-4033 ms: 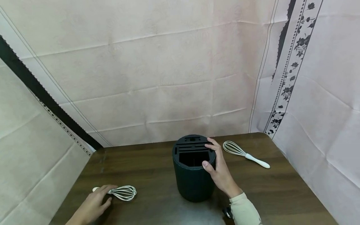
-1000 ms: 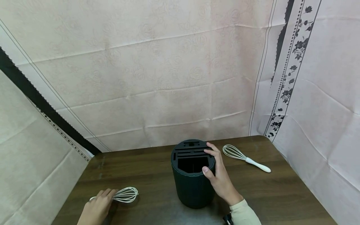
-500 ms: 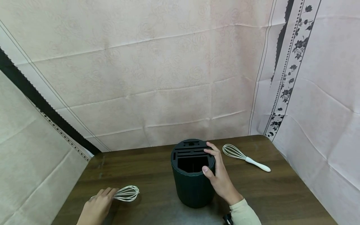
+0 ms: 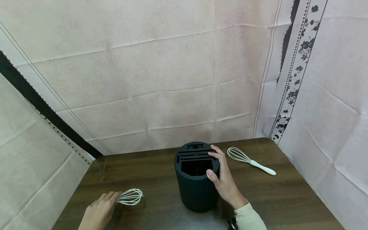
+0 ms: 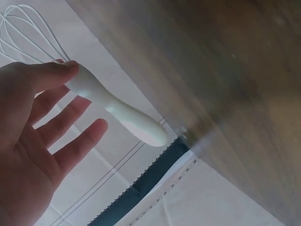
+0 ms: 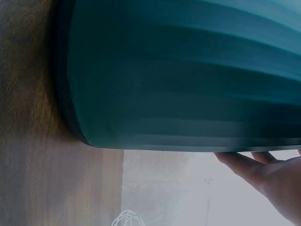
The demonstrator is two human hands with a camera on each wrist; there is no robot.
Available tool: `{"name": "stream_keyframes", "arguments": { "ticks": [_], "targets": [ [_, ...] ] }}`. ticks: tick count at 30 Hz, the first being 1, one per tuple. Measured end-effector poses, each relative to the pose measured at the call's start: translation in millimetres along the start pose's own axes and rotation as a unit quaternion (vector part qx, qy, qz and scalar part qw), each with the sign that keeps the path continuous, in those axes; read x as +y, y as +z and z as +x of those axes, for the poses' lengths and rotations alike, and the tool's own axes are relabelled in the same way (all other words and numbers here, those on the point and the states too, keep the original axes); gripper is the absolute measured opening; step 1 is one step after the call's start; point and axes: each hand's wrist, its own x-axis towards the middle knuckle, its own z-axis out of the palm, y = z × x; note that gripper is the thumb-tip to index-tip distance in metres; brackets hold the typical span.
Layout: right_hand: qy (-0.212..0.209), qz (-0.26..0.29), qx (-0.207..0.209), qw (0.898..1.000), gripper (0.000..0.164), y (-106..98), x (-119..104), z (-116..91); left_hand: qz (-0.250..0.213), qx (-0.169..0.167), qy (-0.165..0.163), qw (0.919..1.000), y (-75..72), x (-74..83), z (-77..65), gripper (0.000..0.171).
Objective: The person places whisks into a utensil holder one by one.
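My left hand pinches a small white whisk between thumb and forefinger, where handle meets wires. The left wrist view shows the smooth handle running free past the fingertips, the other fingers spread below it. In the head view the handle is hidden behind the hand. A dark green round utensil holder, with narrow slots and a larger rectangular opening on top, stands upright on the table. My right hand grips its right upper rim, thumb at the opening's edge and fingertips on the slotted top.
To the right of the holder a second white whisk lies on the brown wooden table, wires toward the back. Pale cloth hangs behind and at both sides. A black wristband shows at the right sleeve.
Since the oldest frame my left hand has shifted a little right, turning over the whisk, and the wires sit slightly further right. The right hand keeps its grip. The head view has tilted slightly.
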Motion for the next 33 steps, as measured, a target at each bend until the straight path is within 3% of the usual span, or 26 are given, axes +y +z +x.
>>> {"name": "stream_keyframes", "arguments": {
  "ticks": [8,33],
  "targets": [
    [0.002,0.002,0.002,1.0,0.053,0.2,-1.8,-0.9,-0.026,-0.027,-0.021,0.9991,-6.0,3.5,1.2,0.038],
    [-0.005,0.004,-0.001,1.0,0.052,-0.5,-0.2,1.1,-0.053,0.008,-0.016,0.9984,-21.8,21.5,16.5,0.047]
  ]
}}
